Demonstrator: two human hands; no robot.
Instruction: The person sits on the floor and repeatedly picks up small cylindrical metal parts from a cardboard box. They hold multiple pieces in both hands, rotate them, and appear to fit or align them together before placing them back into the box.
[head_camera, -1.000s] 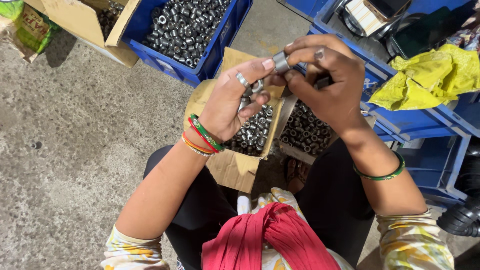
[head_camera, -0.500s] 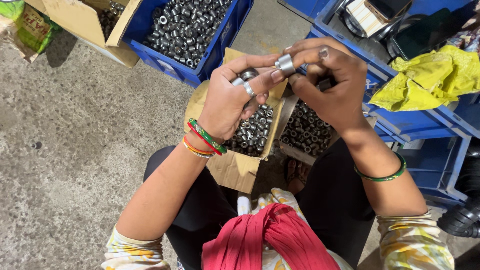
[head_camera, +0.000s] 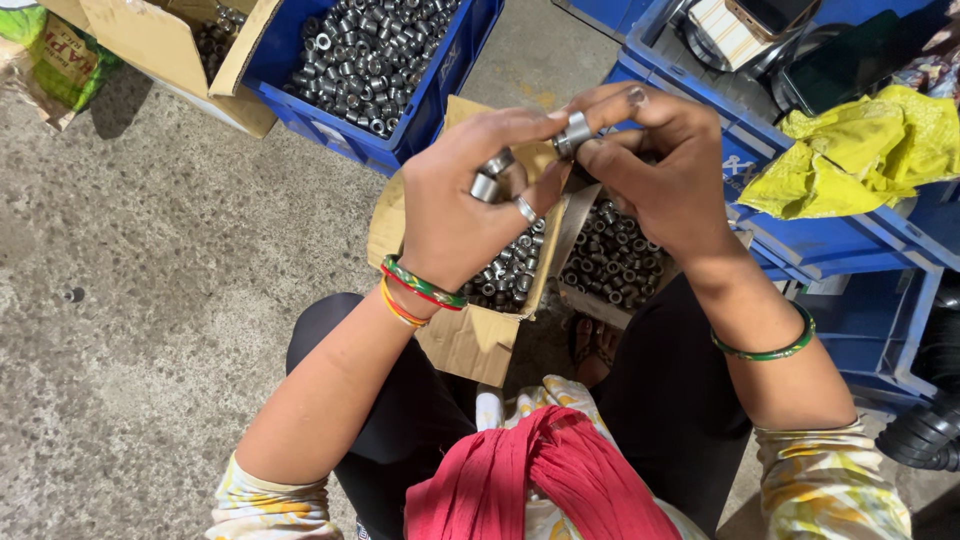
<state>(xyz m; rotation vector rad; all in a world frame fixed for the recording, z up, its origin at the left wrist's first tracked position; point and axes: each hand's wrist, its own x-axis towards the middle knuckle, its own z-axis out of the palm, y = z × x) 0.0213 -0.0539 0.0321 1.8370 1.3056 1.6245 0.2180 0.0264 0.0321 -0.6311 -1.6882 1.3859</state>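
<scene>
A blue crate (head_camera: 440, 95) of metal sleeves stood on the concrete floor (head_camera: 150, 300), beyond an open cardboard box (head_camera: 470, 340) of the same parts, with a yellow cloth (head_camera: 860, 150) lying to the right. Above the box, the right hand (head_camera: 670, 180) and left hand (head_camera: 455, 205) met, fingers (head_camera: 540, 120) pinching one small metal sleeve (head_camera: 572, 133); another sleeve (head_camera: 490, 180) sat against the left hand.

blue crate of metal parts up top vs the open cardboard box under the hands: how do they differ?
The blue crate is rigid plastic with straight walls; the cardboard box is brown with its flaps folded open. The blue crate sits farther out on the concrete floor; the cardboard box sits between the person's knees, right under the left hand and right hand. Both hold heaps of small grey metal rings.
</scene>
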